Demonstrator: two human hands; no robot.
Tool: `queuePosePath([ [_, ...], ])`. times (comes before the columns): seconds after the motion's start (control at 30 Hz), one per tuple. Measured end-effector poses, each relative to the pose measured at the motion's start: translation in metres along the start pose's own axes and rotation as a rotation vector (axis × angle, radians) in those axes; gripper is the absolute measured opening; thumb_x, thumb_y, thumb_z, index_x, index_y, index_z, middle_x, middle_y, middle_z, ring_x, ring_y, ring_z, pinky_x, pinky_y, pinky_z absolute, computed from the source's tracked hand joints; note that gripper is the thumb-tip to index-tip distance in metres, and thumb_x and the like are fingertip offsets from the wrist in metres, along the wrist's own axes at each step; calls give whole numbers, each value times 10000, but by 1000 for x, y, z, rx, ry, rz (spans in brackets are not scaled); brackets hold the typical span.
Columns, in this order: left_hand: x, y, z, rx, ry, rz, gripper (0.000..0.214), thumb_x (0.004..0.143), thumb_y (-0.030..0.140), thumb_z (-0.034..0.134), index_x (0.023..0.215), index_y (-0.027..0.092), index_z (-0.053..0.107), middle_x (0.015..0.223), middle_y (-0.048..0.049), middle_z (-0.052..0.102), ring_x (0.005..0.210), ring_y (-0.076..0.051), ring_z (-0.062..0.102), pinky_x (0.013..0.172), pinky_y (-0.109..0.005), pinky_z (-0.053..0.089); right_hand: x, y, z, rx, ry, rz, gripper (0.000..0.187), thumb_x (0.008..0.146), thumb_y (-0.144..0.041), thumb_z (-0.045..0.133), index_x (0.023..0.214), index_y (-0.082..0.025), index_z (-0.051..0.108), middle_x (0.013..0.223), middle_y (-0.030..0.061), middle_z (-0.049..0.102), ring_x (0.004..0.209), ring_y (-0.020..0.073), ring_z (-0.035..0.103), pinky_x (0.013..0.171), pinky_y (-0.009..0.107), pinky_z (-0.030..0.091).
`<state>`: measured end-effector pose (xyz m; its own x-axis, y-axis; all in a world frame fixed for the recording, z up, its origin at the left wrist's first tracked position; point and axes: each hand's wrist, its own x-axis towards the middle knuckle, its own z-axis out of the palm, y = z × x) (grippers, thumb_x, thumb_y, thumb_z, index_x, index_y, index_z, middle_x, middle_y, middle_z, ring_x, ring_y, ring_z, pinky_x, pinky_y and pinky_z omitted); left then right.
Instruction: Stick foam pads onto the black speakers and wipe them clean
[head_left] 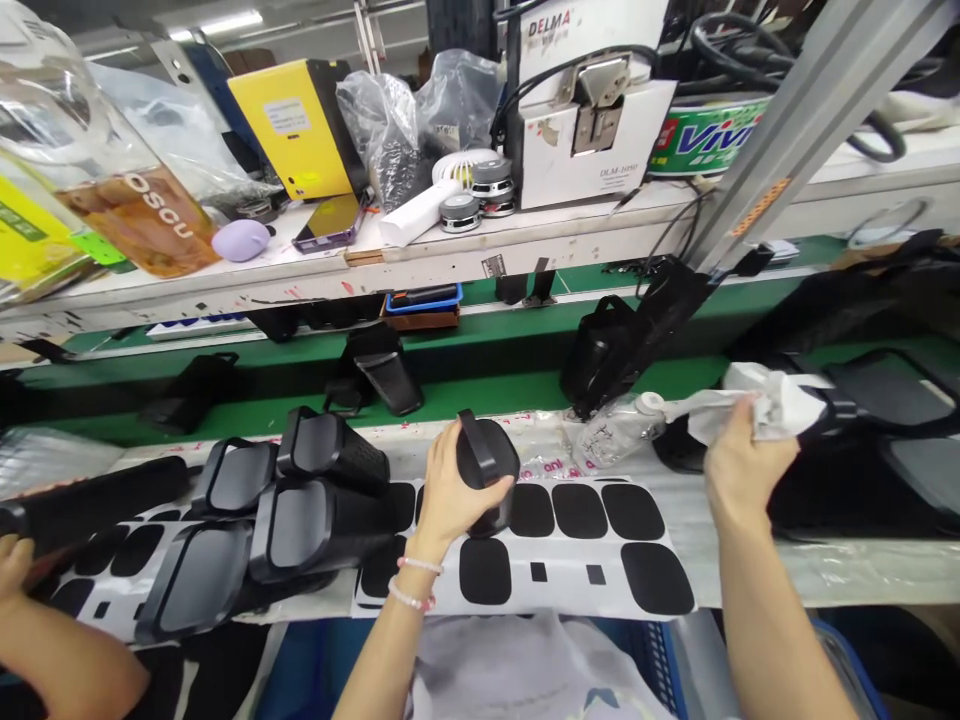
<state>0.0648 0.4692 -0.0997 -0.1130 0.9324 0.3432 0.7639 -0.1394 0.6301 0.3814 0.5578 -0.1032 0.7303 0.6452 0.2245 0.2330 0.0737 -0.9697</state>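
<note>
My left hand [450, 485], with beaded bracelets at the wrist, grips a black cylindrical speaker [489, 470] upright above a white sheet of black rubber pads [577, 590]. My right hand [750, 465] pinches a crumpled white cloth [765, 405] beside a clear plastic bottle [619, 430] lying on its side. Several black speakers with grey end panels [292, 510] lie on the bench left of my left hand. More black speakers [885, 430] lie right of the cloth. A co-worker's hand [13, 572] at the far left holds a long black cylinder [97, 505].
A green conveyor belt [465, 395] behind the bench carries black speakers. Above it, a white shelf holds a white DELMA machine [585, 110], a yellow box [296, 125], a phone [328, 222] and plastic bags. A metal post [810, 130] slants down across the right.
</note>
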Motion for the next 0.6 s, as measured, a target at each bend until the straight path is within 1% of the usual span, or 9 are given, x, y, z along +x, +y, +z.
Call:
queuePosePath([
  [0.07, 2, -3, 1, 7, -3, 3, 802, 690, 367, 747, 1372, 143, 390, 1383, -162, 481, 1298, -326, 430, 1105, -552, 375, 12, -4, -4, -120, -47, 74, 346, 826, -400, 588, 923, -75, 655, 944, 195, 655, 1008, 347, 611, 900, 483, 448],
  [0.13, 2, -6, 3, 21, 5, 30, 738, 707, 376, 734, 1344, 154, 434, 1394, -156, 466, 1309, -329, 416, 1111, -558, 364, 15, -8, -7, -228, -28, 109, 354, 796, -412, 614, 889, -73, 663, 906, 208, 647, 1003, 391, 591, 888, 538, 432],
  [0.17, 1, -7, 4, 28, 12, 47, 699, 713, 380, 730, 1320, 158, 464, 1397, -155, 459, 1310, -331, 412, 1110, -562, 363, 14, -10, -7, -275, 45, 50, 403, 802, -423, 604, 986, -68, 653, 1000, 223, 633, 1077, 402, 547, 935, 559, 396],
  [0.23, -3, -8, 5, 43, 24, 77, 612, 721, 384, 723, 1260, 170, 529, 1396, -150, 450, 1301, -336, 416, 1100, -568, 371, 7, -10, -2, -378, 214, -195, 523, 847, -422, 540, 1236, -74, 541, 1236, 231, 540, 1218, 392, 426, 1021, 575, 307],
  [0.27, -5, -8, 6, 51, 28, 89, 573, 723, 383, 722, 1230, 175, 556, 1395, -146, 449, 1294, -337, 420, 1094, -570, 376, 2, -7, 3, -460, 208, -333, 547, 867, -393, 504, 1311, -76, 471, 1305, 231, 488, 1245, 389, 384, 1029, 582, 287],
  [0.33, -8, -8, 7, 68, 42, 106, 529, 723, 382, 722, 1194, 182, 587, 1396, -142, 446, 1285, -342, 427, 1083, -574, 386, -8, 3, 16, -639, -30, -531, 513, 868, -286, 456, 1338, -81, 432, 1317, 232, 468, 1203, 392, 393, 975, 579, 325],
  [0.4, -12, -8, 8, 82, 61, 126, 526, 723, 384, 723, 1190, 180, 592, 1390, -146, 449, 1273, -346, 436, 1069, -577, 399, -14, 16, 28, -744, -341, -573, 480, 822, -173, 446, 1297, -113, 482, 1267, 214, 499, 1114, 373, 441, 902, 527, 378],
  [0.43, -13, -8, 8, 88, 67, 139, 530, 722, 384, 724, 1192, 178, 591, 1385, -148, 451, 1264, -347, 442, 1060, -579, 407, -15, 22, 32, -753, -433, -573, 472, 802, -141, 450, 1269, -135, 513, 1227, 197, 522, 1066, 352, 465, 867, 485, 400],
  [0.6, -25, -9, 7, 99, 86, 186, 532, 714, 375, 732, 1192, 193, 586, 1386, -145, 438, 1243, -355, 453, 1031, -584, 428, 0, 38, 29, -607, -470, -473, 298, 767, -165, 511, 1042, -173, 625, 990, 117, 569, 802, 239, 530, 659, 314, 420],
])
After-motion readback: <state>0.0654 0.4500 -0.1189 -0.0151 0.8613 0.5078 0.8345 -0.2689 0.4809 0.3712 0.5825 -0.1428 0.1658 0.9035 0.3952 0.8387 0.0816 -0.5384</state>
